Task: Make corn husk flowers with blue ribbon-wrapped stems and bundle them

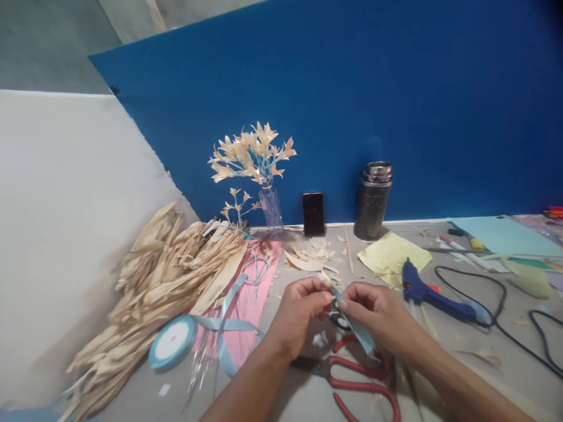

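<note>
My left hand (305,310) is closed in a pinch on a small pale husk flower (325,279), mostly covered by my fingertips. Close beside it, my right hand (380,308) pinches a strip of light blue ribbon (358,329), whose upper end meets the flower's base and whose tail hangs down below my fingers. Under my hands lie red-handled scissors (363,384) and a smaller tool with black loop handles (339,318), partly hidden. A roll of light blue ribbon (173,341) rests to the left, its loose end trailing over pink paper (264,266).
Dried corn husks (162,281) are heaped at left. Behind stand finished husk flowers (255,152) in a clear bottle (271,208), a phone (314,214) and a dark flask (373,202). A blue glue gun (435,296) with a black cord lies right, near yellow paper (389,258).
</note>
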Tool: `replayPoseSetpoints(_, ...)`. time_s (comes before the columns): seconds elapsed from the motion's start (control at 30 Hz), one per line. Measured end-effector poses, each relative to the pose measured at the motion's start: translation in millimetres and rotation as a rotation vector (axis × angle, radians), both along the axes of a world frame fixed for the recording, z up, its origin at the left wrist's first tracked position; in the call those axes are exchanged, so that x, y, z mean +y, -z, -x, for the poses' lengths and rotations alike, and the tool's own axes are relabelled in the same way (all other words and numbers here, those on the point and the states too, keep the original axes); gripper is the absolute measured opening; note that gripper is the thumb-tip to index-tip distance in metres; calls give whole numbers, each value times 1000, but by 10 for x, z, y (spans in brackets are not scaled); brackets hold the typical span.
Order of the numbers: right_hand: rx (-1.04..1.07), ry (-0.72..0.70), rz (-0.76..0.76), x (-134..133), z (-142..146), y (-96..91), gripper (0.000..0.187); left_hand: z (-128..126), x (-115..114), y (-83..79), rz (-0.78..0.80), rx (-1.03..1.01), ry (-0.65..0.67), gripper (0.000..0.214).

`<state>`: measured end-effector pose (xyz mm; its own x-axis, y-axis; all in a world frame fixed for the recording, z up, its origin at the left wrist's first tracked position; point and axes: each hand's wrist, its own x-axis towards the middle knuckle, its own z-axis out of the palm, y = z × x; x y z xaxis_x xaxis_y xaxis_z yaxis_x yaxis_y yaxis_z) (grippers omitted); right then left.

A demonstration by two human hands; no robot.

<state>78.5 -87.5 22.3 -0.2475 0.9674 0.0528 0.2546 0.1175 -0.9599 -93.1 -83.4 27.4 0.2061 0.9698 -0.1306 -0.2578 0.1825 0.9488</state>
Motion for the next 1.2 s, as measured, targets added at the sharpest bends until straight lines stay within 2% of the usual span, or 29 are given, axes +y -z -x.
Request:
replayPoseSetpoints(0.3, 71, -45, 65, -21, 59, 22, 23, 12, 1, 1, -78, 45, -48, 6)
replayPoseSetpoints(0.47, 169, -8, 121, -39, 38, -27, 22, -37, -35, -30, -100, 47, -130, 7)
replayPoseSetpoints(0.53, 140, -6, 52, -55, 56, -46, 25, -56, -53, -39, -103, 55, -147, 5)
replayPoseSetpoints(0.63, -18, 6, -81, -100, 130, -53, 20, -79, -78, -41, -116, 66, -159, 3)
replayPoseSetpoints(0.73, -180, 106, -154, -145, 209, -36, 13, -101, -84, -23, -108, 66, -206, 5)
replayPoseSetpoints(0.97, -148, 177, -246, -141, 223, 17, 16, -136, -73, 55, -38, -67, -228, 17)
replayPoseSetpoints(1.2, -417, 185, -633, -162, 200, 144, 19, -131, -84, 24, 113, -164, -198, 30)
